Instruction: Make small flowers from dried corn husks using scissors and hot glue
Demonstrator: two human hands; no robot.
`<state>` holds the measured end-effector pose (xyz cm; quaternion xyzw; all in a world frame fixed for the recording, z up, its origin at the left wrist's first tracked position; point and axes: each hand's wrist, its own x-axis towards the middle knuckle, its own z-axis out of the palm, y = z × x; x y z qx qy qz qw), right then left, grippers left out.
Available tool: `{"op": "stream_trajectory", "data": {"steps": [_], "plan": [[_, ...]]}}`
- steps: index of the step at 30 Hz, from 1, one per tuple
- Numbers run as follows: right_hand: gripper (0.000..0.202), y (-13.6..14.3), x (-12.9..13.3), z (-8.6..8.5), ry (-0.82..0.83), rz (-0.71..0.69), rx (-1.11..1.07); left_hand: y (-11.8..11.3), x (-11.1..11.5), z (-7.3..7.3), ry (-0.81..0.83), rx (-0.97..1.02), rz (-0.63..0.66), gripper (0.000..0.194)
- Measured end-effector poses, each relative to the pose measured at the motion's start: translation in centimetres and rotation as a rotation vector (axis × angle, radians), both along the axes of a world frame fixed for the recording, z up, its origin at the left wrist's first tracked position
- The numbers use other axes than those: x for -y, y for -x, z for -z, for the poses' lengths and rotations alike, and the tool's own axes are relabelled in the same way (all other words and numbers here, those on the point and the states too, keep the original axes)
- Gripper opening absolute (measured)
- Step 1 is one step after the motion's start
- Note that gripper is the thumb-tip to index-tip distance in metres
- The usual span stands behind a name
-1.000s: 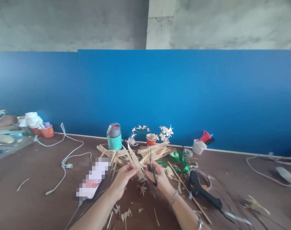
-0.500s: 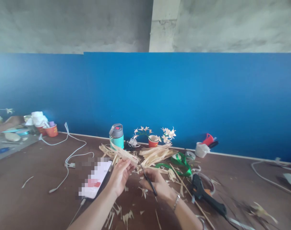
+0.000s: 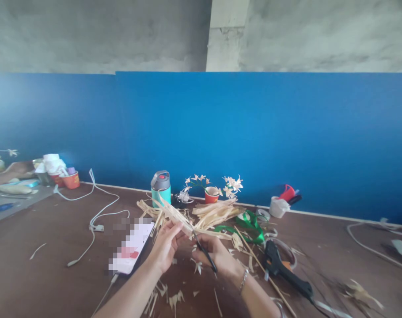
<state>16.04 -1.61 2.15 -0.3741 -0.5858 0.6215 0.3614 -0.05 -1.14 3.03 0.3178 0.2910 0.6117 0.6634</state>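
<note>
Between the thumb and fingers of my left hand is a pale strip of dried husk, tilted up to the left. My right hand grips dark-handled scissors, whose blades meet the near end of the strip. Behind both hands lies a pile of similar dried husks. Small cut scraps are scattered on the brown table below. A small pale flower shape lies just under my right hand.
A phone lies left of my hands. Behind stand a turquoise flask and a red cup with pale flowers. To the right are green ribbon and a black glue gun. Another person's hand shows at far left.
The husk strip has tipped more steeply in my left hand, and the scissors have shifted slightly against its end. At far left the other person's hand and material have moved a little.
</note>
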Motion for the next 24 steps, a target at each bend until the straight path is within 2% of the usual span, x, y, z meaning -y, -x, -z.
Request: {"op": "stream_trajectory", "data": {"steps": [8,17,24], "plan": [[0.036,0.1,0.2,-0.3,0.011,0.021,0.012,0.0,0.0,-0.1,0.006,-0.012,0.026,0.019],[0.033,-0.2,-0.2,0.8,0.002,0.011,0.0,0.1,0.0,-0.1,0.022,-0.011,0.024,0.019],[0.031,0.0,-0.1,0.3,0.004,0.028,-0.003,0.1,0.0,-0.1,0.03,-0.005,0.02,0.019]]}}
